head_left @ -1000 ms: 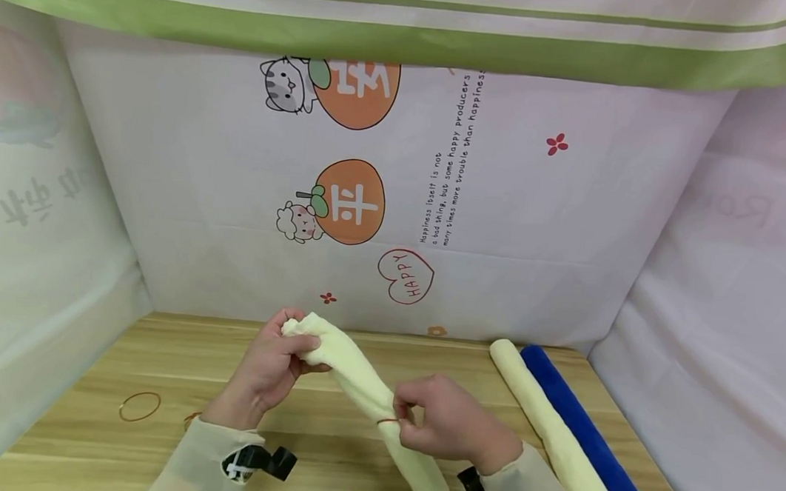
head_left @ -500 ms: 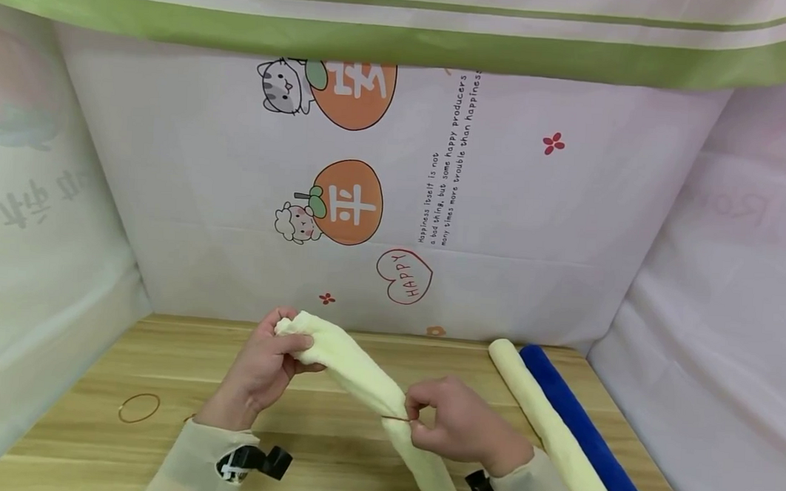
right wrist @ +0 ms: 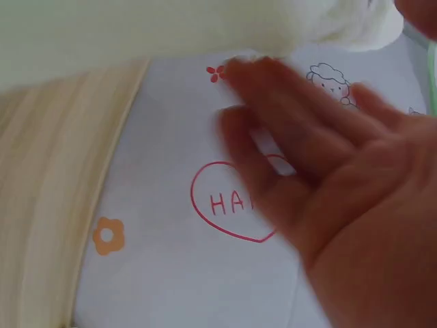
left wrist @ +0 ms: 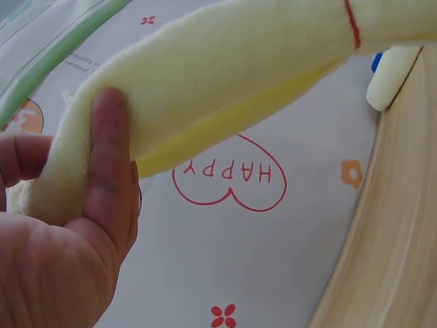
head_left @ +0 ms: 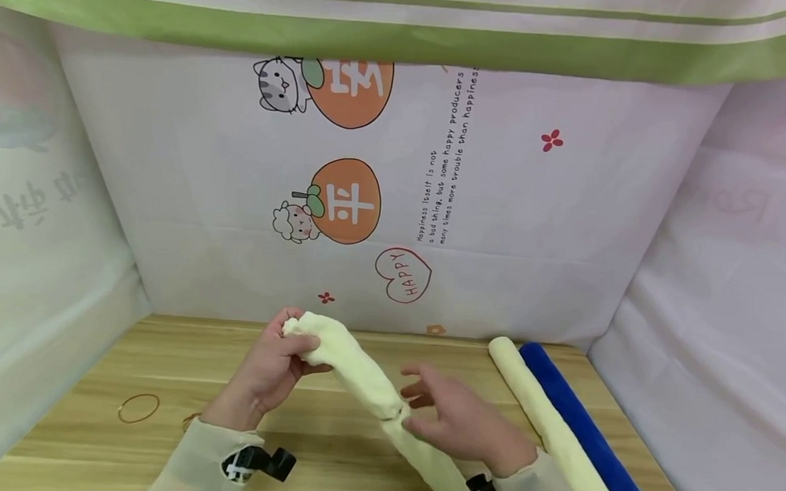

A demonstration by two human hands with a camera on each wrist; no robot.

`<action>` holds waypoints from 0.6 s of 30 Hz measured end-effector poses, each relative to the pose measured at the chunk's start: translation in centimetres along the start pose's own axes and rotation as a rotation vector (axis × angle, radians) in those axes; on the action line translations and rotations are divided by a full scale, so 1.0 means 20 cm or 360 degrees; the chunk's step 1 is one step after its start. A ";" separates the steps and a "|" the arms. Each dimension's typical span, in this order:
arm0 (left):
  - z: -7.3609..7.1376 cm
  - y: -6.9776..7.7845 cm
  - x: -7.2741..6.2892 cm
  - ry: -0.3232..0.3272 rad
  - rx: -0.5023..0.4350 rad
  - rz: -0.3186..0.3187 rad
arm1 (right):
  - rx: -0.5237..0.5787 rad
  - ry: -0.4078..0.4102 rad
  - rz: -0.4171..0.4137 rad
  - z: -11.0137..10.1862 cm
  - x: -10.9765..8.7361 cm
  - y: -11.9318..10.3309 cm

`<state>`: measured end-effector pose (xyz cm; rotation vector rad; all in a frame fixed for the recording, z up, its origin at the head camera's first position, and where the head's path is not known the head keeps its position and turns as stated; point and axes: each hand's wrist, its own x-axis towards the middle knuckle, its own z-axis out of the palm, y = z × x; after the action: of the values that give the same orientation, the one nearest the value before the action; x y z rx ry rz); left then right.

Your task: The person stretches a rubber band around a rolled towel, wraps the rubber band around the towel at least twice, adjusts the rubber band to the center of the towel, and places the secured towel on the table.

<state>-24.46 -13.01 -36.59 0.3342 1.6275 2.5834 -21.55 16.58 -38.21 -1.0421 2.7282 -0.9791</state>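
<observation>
A rolled pale yellow towel (head_left: 357,371) slants through the air above the table, its lower end running out of the head view. My left hand (head_left: 262,379) grips the upper end, thumb on the near face. Round the towel's middle sits a thin red rubber band (left wrist: 352,24), pulling the cloth into a narrow waist. Close beside that waist is my right hand (head_left: 460,421), fingers spread and loosely bent, pinching nothing. The right wrist view shows those fingers (right wrist: 287,116) blurred, just under the towel.
At the right of the wooden table (head_left: 328,457) lie another rolled pale yellow towel (head_left: 544,424) and a rolled blue towel (head_left: 583,426), side by side. A loose rubber band (head_left: 138,409) lies at the left, with more bands (head_left: 189,421) near my left sleeve. Printed white cloth walls surround the table.
My right hand was pinching the rubber band and pulling it out from the towel. It has let go and its fingers have spread; the band now lies tight round the cloth.
</observation>
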 end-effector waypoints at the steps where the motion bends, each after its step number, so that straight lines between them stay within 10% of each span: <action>1: 0.00 0.00 0.00 0.0020 -0.0026 -0.0005 | -0.0024 -0.0052 0.0111 0.01 0.00 0.01; 5: -0.03 0.00 0.00 0.0090 -0.0041 -0.0031 | -0.0149 -0.0167 0.0274 0.09 0.00 0.05; 13: -0.11 0.02 -0.01 0.0353 0.0516 -0.0039 | -0.0468 0.0236 0.0164 0.09 0.00 0.08; 18: -0.15 0.02 -0.01 0.0323 0.0648 -0.0026 | -0.0696 0.0330 0.0117 0.07 -0.01 0.05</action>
<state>-24.81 -15.91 -37.49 0.0772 2.2162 2.3209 -21.65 16.61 -39.90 -0.9211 3.2194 -0.5126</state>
